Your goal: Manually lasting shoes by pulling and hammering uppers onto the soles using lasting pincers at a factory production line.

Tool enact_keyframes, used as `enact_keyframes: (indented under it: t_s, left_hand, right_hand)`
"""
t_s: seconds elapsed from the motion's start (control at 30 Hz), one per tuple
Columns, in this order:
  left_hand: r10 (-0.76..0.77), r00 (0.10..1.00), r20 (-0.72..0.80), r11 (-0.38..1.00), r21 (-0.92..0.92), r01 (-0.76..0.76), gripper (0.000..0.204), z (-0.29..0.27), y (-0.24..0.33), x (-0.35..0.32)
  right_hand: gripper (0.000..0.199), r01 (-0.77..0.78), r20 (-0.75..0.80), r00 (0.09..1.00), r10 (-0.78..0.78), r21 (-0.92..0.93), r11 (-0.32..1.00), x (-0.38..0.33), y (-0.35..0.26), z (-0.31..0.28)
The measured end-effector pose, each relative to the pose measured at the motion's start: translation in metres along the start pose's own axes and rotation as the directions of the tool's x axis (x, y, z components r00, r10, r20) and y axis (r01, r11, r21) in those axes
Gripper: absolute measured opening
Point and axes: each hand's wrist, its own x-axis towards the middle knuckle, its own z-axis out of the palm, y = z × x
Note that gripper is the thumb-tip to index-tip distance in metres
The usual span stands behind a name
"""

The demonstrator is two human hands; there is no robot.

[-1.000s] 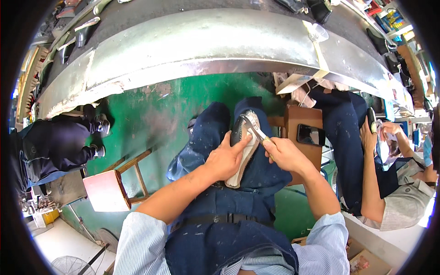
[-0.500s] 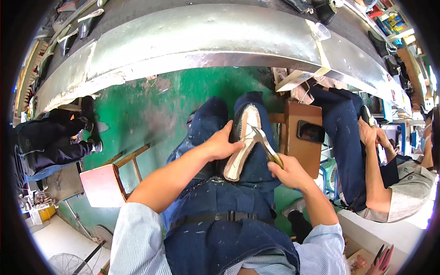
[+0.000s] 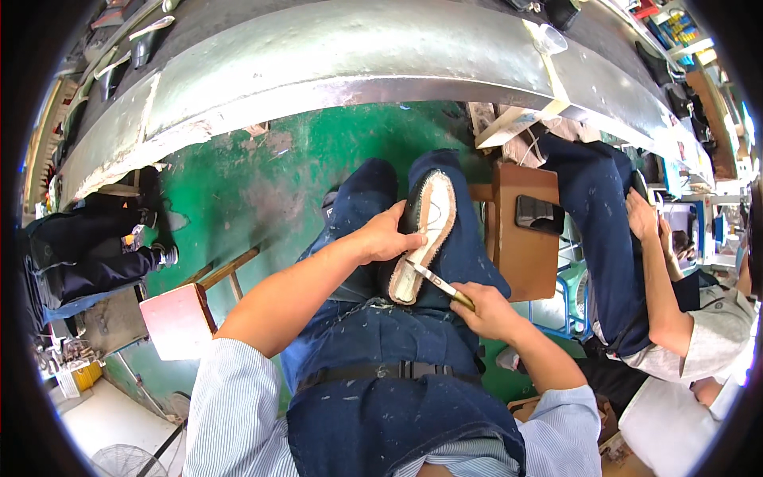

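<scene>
Fingers point(image 3: 397, 230) of my left hand point(image 3: 385, 238) wrap around the shoe point(image 3: 425, 230), pinning it sole-up on my right thigh. My right hand point(image 3: 489, 310) is closed tight on a metal tool point(image 3: 441, 284), its tip touching the pale sole's edge. A wooden stool point(image 3: 520, 254) stands just beside my knee.
</scene>
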Motion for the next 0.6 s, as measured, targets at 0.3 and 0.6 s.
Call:
enact_keyframes:
  t_s: [0.3,0.6]
  left_hand:
    - [0.051,0.996,-0.076,0.996,0.078,-0.045,0.093,0.0,0.002,-0.014]
    - [-0.058,0.991,-0.118,0.934,0.343,0.095,0.099,0.025,0.023,-0.036]
  right_hand:
    - [0.042,0.041,-0.172,0.98,-0.098,-0.308,0.95,-0.003,-0.013,0.003]
    - [0.017,-0.314,0.062,0.948,0.313,0.363,0.878,-0.027,0.001,0.025]
